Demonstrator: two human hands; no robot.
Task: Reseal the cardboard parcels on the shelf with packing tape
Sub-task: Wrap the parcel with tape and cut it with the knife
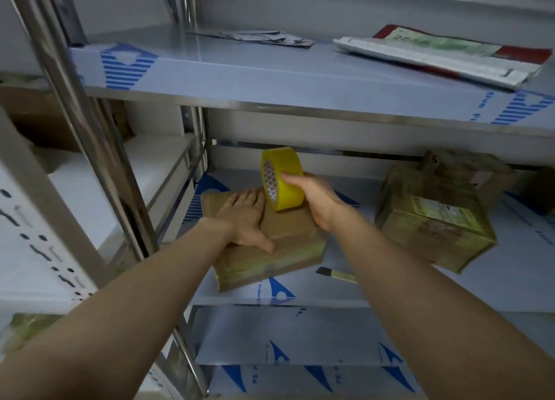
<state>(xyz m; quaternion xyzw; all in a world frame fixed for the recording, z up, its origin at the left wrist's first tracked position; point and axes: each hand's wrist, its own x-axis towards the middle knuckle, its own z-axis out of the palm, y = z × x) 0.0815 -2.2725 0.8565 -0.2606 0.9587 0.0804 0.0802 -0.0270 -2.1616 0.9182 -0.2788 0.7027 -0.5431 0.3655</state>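
A flat brown parcel (288, 249) lies at the front left of the shelf (390, 288), a yellow tape roll (283, 183) upright over it. A bulkier taped parcel (432, 219) sits rightward.

Bare forearms (135, 294), left hand (244, 219), right hand (315, 200)

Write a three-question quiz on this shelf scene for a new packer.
1. True or false: the right hand grips the tape roll.
2. The left hand lies flat on: A) the flat parcel; B) the larger parcel; C) the upper shelf.
3. Fill in: the tape roll is ____ in colour.
Key: 1 true; 2 A; 3 yellow.
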